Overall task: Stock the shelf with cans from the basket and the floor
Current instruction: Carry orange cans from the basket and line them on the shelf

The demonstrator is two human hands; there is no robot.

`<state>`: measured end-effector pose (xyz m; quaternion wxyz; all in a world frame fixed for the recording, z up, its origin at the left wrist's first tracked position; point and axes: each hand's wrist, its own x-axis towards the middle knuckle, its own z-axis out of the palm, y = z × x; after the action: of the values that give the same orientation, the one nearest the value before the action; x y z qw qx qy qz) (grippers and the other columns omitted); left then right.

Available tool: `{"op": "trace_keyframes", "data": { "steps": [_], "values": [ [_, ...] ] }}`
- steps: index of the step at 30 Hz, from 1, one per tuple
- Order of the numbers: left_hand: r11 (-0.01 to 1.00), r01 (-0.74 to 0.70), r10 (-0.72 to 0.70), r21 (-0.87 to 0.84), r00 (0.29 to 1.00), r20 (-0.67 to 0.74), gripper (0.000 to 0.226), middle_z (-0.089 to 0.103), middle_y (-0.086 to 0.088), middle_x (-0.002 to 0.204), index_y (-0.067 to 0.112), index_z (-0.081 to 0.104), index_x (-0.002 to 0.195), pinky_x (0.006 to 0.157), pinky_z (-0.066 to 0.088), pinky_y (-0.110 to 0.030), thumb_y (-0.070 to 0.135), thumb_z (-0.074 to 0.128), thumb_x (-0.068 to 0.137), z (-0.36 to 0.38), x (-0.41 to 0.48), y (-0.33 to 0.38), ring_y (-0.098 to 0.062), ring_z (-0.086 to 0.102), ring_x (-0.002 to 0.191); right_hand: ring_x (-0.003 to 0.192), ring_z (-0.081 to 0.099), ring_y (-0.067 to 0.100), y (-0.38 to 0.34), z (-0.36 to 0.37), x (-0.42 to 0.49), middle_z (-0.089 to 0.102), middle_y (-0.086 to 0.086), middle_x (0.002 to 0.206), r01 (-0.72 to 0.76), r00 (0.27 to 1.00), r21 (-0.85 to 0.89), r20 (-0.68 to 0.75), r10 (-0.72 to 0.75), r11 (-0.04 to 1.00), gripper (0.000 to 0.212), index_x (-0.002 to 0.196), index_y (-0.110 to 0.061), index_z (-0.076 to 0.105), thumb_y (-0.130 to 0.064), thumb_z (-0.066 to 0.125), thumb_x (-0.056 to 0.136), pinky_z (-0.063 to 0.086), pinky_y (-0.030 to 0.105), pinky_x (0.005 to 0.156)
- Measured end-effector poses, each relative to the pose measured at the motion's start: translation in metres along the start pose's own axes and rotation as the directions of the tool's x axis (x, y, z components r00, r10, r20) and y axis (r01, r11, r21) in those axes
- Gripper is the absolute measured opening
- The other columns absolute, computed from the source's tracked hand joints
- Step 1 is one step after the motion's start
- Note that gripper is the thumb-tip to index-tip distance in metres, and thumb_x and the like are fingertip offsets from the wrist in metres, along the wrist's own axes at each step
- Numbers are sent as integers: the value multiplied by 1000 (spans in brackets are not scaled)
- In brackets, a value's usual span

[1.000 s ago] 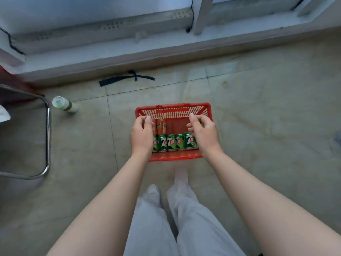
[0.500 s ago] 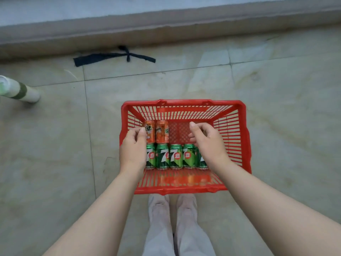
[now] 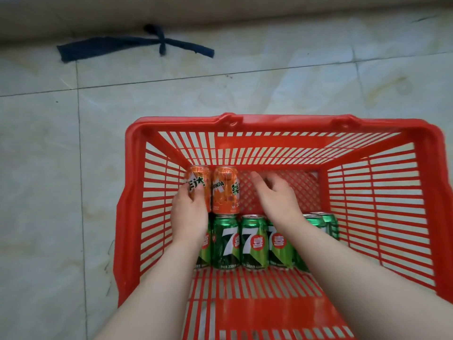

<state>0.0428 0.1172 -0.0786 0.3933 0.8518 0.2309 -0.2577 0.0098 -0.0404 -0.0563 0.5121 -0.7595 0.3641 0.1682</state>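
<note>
Lifting the left orange aluminium can [image 3: 198, 179] out of the red slatted plastic basket [image 3: 294, 123], with a second pick about to begin. This can lies at the far left of the basket bottom, touching the right orange aluminium can [image 3: 224, 190]. A row of green aluminium cans [image 3: 253, 241] sits just nearer, and all appear to lie on their sides with tops toward the far wall.

The left hand [image 3: 188, 214] grips the left orange aluminium can from its near end, thumb laid over the printed side. Its other fingers curl round the left flank and are mostly hidden. The right hand [image 3: 277, 195] hovers over the bare mesh just right of the right orange aluminium can. Its fingers [image 3: 257, 179] are loosely bent, slightly spread and pinching nothing; contact with the can cannot be confirmed.

For a clean step, the right hand should probably close round the mid-body of its can, thumb opposite the fingers. Both cans are then best raised straight up before they move sideways, so the forearms, which cross above the green row, do not roll it. Smooth round walls may slip under a light pinch, so a full wrap seems the safer hold.

The basket stands on a pale marbled tile floor [image 3: 73, 168]. A dark blue cloth strip [image 3: 122, 45] lies far left, well apart.
</note>
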Motion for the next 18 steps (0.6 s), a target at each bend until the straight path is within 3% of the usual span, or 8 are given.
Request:
{"op": "trace_keyframes", "data": {
  "steps": [3,5,8,10,12,14,18],
  "values": [
    [1000,-6,7,7,995,-101,38,60,-2,129,17,55,132,102,46,-45,36,39,102,15,7,-9,-22,54,119,125,53,25,11,12,21,60,5,132,-68,991,-81,114,77,994,49,133,-13,55,-46,35,103,34,26,94],
    [1000,-17,18,6,988,-152,35,59,0,125,17,57,129,102,46,-42,33,42,102,22,6,-12,-20,54,117,118,59,26,16,19,32,64,7,127,-91,969,-119,218,115,989,51,126,-10,59,-48,34,103,41,29,95],
    [999,0,-8,-52,988,-155,34,59,1,126,18,57,130,100,49,-44,32,47,100,28,12,-14,-20,56,116,99,63,19,19,23,42,68,6,119,-118,950,-76,281,134,990,48,117,-13,62,-50,37,100,46,29,83],
    [994,6,-20,-106,992,-128,30,60,0,126,20,58,127,94,54,-41,29,50,99,31,14,-13,-19,59,113,93,61,16,24,18,46,68,3,114,-159,956,8,249,152,987,42,113,-15,62,-48,40,100,49,31,85],
    [989,8,-23,-150,995,-97,22,61,1,121,22,61,118,79,55,-29,25,55,97,34,15,-12,-17,61,106,90,61,12,32,10,48,66,-4,102,-167,972,64,176,153,984,28,95,-24,62,-43,43,101,52,36,93],
    [982,30,-39,-189,998,-46,18,62,4,112,22,60,112,65,47,-18,21,61,94,37,16,-9,-15,62,100,94,65,15,40,1,49,67,-7,94,-152,982,78,125,141,985,24,83,-31,59,-41,45,101,52,42,97],
    [959,118,-81,-258,985,150,41,63,6,102,17,57,125,62,46,-17,20,71,86,42,19,3,-6,60,83,94,67,16,50,-14,49,69,-8,89,-184,983,144,56,177,972,23,80,-31,60,-39,50,99,54,41,95]
  ]
}}
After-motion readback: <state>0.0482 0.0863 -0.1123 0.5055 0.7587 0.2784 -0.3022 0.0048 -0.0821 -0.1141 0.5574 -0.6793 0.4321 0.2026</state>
